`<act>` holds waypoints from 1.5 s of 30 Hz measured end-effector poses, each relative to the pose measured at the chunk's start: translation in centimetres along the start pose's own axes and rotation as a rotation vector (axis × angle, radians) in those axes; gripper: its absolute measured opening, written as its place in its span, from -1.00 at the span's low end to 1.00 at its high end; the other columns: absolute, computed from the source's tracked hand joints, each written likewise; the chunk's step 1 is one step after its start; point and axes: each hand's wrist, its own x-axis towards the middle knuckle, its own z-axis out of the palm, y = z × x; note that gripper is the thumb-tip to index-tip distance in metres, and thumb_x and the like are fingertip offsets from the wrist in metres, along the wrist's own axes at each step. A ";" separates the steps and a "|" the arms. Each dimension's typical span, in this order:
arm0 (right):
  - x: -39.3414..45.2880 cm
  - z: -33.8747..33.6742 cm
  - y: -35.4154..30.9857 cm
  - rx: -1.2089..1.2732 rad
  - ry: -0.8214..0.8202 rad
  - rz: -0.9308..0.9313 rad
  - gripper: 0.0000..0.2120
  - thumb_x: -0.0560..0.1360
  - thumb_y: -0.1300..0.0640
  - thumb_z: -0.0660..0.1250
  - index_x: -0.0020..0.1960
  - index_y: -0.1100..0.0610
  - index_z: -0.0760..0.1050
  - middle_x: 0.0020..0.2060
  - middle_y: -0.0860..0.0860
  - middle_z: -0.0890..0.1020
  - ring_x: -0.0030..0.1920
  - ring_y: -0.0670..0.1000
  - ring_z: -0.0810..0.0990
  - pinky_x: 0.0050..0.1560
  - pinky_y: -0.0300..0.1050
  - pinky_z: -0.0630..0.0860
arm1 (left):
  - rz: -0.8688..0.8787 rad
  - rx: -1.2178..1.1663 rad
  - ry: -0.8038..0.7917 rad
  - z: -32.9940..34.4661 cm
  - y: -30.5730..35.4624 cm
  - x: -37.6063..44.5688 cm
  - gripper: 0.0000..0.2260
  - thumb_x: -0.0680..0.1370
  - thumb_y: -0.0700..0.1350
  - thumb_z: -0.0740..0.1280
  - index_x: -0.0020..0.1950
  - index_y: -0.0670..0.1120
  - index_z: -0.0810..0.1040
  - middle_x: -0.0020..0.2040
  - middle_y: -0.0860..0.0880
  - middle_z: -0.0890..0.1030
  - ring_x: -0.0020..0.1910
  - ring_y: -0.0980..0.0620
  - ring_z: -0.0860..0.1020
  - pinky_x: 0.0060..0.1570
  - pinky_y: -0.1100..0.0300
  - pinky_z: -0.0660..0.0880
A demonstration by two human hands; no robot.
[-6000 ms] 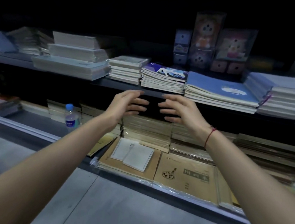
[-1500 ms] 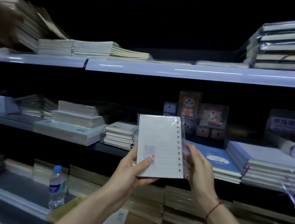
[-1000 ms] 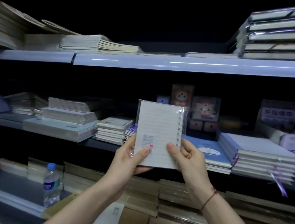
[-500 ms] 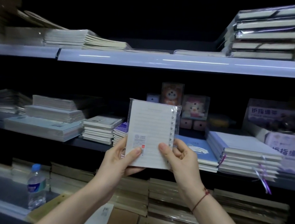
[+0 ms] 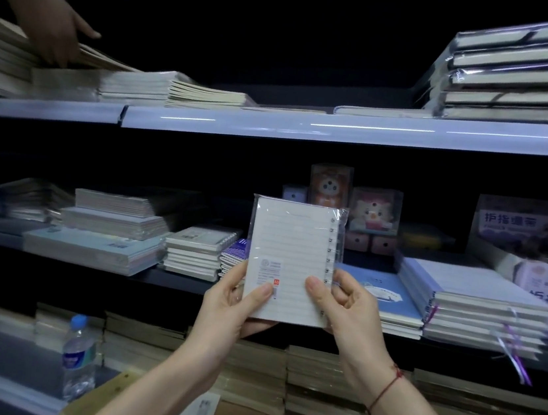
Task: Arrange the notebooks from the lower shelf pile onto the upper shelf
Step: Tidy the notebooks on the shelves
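I hold a small white spiral notebook [image 5: 290, 244] upright in clear plastic wrap, its back with a printed label facing me and its coil on the right. My left hand [image 5: 232, 309] grips its lower left corner, thumb on the cover. My right hand [image 5: 346, 306] grips its lower right edge by the coil. It hangs in front of the middle shelf, below the pale edge of the upper shelf [image 5: 310, 125]. The lower shelf pile [image 5: 245, 369] of brown notebooks lies beneath my wrists.
Another person's hand [image 5: 56, 32] rests on a notebook stack at the upper shelf's left end. Wrapped dark notebooks [image 5: 513, 71] are stacked at its right end. A water bottle [image 5: 78, 359] stands on the lower shelf. Blue notebooks [image 5: 471, 300] fill the middle shelf.
Six seconds ago both hands were empty over the lower shelf; now they hold the white notebook raised. In the last half second it barely moved, and another person's hand settled on the upper left stack.
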 end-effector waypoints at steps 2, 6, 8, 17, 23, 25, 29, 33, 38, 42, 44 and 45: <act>0.0 0.1 0.1 0.016 -0.004 0.013 -0.77 0.49 0.20 0.36 0.15 0.14 0.53 -0.04 0.03 0.72 -0.01 0.02 0.70 -0.01 -0.11 0.63 | -0.006 -0.001 -0.004 -0.1 0.1 0.0 -0.65 0.52 -0.18 0.35 0.30 -0.01 0.49 0.11 -0.06 0.67 0.11 -0.05 0.63 0.03 -0.01 0.60; 0.4 0.0 0.4 0.073 0.003 0.054 -0.75 0.52 0.18 0.32 0.19 0.16 0.53 0.00 0.08 0.71 0.04 0.06 0.68 0.07 -0.02 0.61 | -0.030 -0.058 0.001 -0.1 -0.2 -0.4 -0.61 0.41 -0.18 0.40 0.24 -0.09 0.53 0.07 -0.07 0.68 0.08 -0.06 0.64 -0.10 0.05 0.61; 0.7 -0.1 0.6 0.108 0.003 0.076 -0.72 0.52 0.16 0.32 0.21 0.17 0.52 0.02 0.09 0.70 0.04 0.08 0.68 0.01 -0.08 0.63 | -0.029 -0.058 0.003 0.0 -0.4 -0.6 -0.63 0.41 -0.19 0.43 0.21 -0.10 0.55 0.08 -0.10 0.67 0.08 -0.06 0.64 -0.10 0.08 0.61; 2.5 1.0 0.3 0.055 -0.070 0.092 -0.70 0.57 0.25 0.22 0.29 0.12 0.47 0.11 0.02 0.67 0.15 0.07 0.63 0.18 0.09 0.52 | 0.063 -0.116 0.177 0.6 0.7 -0.3 -0.74 0.56 -0.28 0.29 0.22 -0.09 0.52 -0.02 -0.18 0.69 0.00 -0.09 0.67 -0.03 0.07 0.62; 3.9 4.0 -0.2 -0.090 -0.127 0.135 -0.70 0.61 0.21 0.19 0.28 -0.05 0.45 0.05 -0.13 0.67 -0.05 -0.11 0.69 -0.25 -0.22 0.57 | 0.220 -0.004 0.238 -0.5 2.3 0.1 -0.79 0.55 -0.21 0.31 0.15 -0.05 0.60 -0.03 -0.06 0.71 0.00 0.00 0.67 -0.10 0.18 0.61; 4.0 5.5 -0.6 -0.073 -0.195 0.188 -0.73 0.61 0.01 0.19 0.30 -0.10 0.42 0.09 -0.15 0.65 0.03 -0.09 0.67 -0.20 -0.19 0.59 | 0.299 0.094 0.232 -0.9 2.8 0.3 -0.79 0.55 -0.19 0.32 0.15 -0.02 0.62 -0.01 0.00 0.70 0.02 0.05 0.66 -0.06 0.19 0.60; 4.1 8.2 -1.5 0.076 -0.294 0.280 -0.55 0.53 -0.27 0.14 0.21 -0.02 0.55 0.07 -0.13 0.66 0.19 -0.03 0.59 0.11 0.07 0.59 | 0.411 0.385 0.168 -1.8 3.5 1.1 -0.71 0.57 -0.11 0.30 0.27 0.12 0.54 0.11 0.20 0.65 0.17 0.23 0.56 0.15 0.27 0.49; 4.7 10.2 -1.9 0.336 -0.373 0.377 -0.40 0.56 -0.25 0.10 0.14 0.27 0.54 0.04 0.17 0.66 0.12 0.12 0.63 0.05 0.12 0.58 | 0.521 0.811 0.162 -4.3 3.0 2.8 -0.62 0.58 -0.11 0.31 0.35 0.23 0.46 0.26 0.32 0.52 0.30 0.28 0.42 0.28 0.14 0.42; 6.5 11.4 -0.2 0.391 -0.221 0.360 -0.72 0.64 0.19 0.12 0.24 0.33 0.45 0.10 0.26 0.63 0.10 0.23 0.63 -0.03 0.11 0.62 | 0.469 1.058 0.118 -7.3 3.4 4.3 -0.50 0.51 -0.01 0.34 0.33 0.38 0.26 0.27 0.43 0.32 0.38 0.36 0.20 0.41 0.04 0.23; 7.9 12.9 1.5 0.330 -0.173 0.349 -0.77 0.62 0.19 0.18 0.18 0.29 0.50 0.03 0.25 0.65 -0.08 0.15 0.67 -0.15 0.00 0.66 | 0.403 1.297 0.131 -9.0 4.1 5.7 -0.49 0.43 0.24 0.17 0.40 0.37 0.23 0.48 0.23 0.24 0.51 0.20 0.02 0.47 -0.12 0.07; 8.9 13.7 2.4 0.283 -0.115 0.324 -0.79 0.60 0.19 0.24 0.12 0.30 0.52 -0.05 0.22 0.66 -0.17 0.10 0.67 -0.21 -0.05 0.66 | 0.261 1.366 0.227 -9.7 4.3 6.3 -0.41 0.46 0.29 0.23 0.47 0.30 0.18 0.57 0.08 0.07 0.54 0.10 -0.08 0.49 -0.08 0.00; 9.5 14.0 2.8 0.229 -0.087 0.301 -0.80 0.59 0.19 0.26 0.10 0.30 0.53 -0.07 0.21 0.66 -0.17 0.09 0.67 -0.22 -0.05 0.66 | 0.171 1.319 0.263 -10.1 4.4 6.6 -0.32 0.44 0.31 0.28 0.51 0.25 0.13 0.58 0.02 0.02 0.54 0.06 -0.09 0.48 -0.05 0.02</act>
